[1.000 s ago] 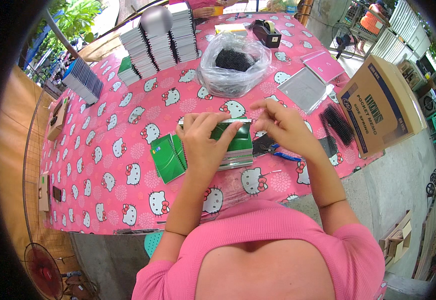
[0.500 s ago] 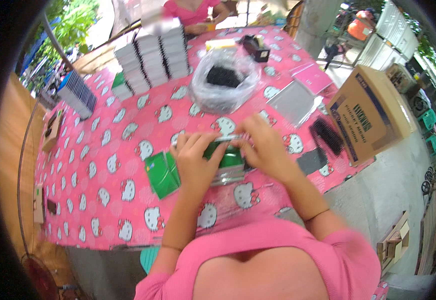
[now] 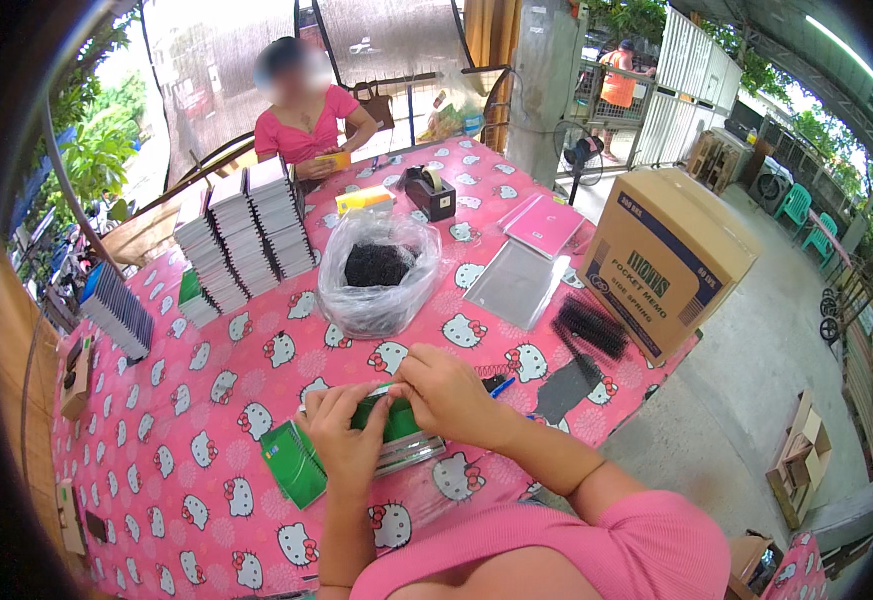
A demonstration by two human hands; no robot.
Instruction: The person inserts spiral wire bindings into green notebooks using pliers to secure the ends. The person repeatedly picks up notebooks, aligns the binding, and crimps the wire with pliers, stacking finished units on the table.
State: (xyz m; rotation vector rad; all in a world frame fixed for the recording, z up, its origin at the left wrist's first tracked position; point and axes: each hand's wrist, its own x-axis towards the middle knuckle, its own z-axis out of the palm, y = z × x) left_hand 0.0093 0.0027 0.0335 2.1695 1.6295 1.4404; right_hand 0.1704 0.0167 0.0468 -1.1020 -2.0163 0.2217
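Note:
Both hands meet over a small stack of green-covered notebooks near the table's front edge. Its front side shows pale, shiny page edges or clear wrap; which one I cannot tell. My left hand grips the top green notebook from the left, with thumb and fingers closed on it. At its far right corner, my right hand pinches the upper edge with bent fingers, which partly hide that edge. Just left of the stack, another green notebook lies flat beside my left hand.
A clear plastic bag of black pieces stands ahead. Beyond are tall notebook stacks, a tape dispenser and a seated person. On the right, black spiral coils lie beside a cardboard box. Blue-spined notebooks stand far left.
My view has tilted up and shifted right, so the seated person shows more fully. Both hands stay on the green notebooks, with little change in grip.

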